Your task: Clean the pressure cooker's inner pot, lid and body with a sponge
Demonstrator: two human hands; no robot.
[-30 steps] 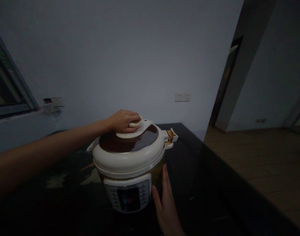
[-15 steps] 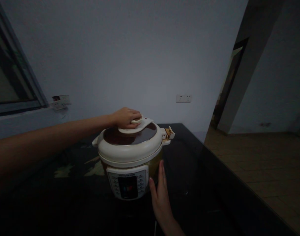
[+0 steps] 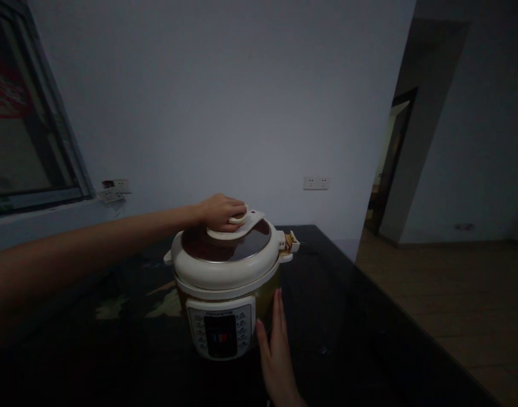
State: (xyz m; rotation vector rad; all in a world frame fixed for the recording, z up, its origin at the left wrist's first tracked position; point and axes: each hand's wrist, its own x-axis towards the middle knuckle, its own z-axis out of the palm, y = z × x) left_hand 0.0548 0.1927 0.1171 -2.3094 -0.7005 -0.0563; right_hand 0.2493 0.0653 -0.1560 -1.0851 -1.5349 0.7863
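An electric pressure cooker stands upright on a dark, glossy table. Its white lid with a dark centre sits on the body, and the control panel faces me. My left hand reaches over from the left, fingers wrapped round the lid handle. Flat against the lower right side of the cooker rests my right hand, with its fingers stretched and the thumb beside the panel. A stained white bracket sticks out at the cooker's right.
Behind the table is a pale wall with a double socket. More sockets hang loose near the window at left. The table's right edge runs diagonally beside the wooden floor; a doorway lies beyond.
The view has tilted up and shifted slightly, so everything sits lower in the picture. Both hands keep their places on the cooker; the lid's position looks the same.
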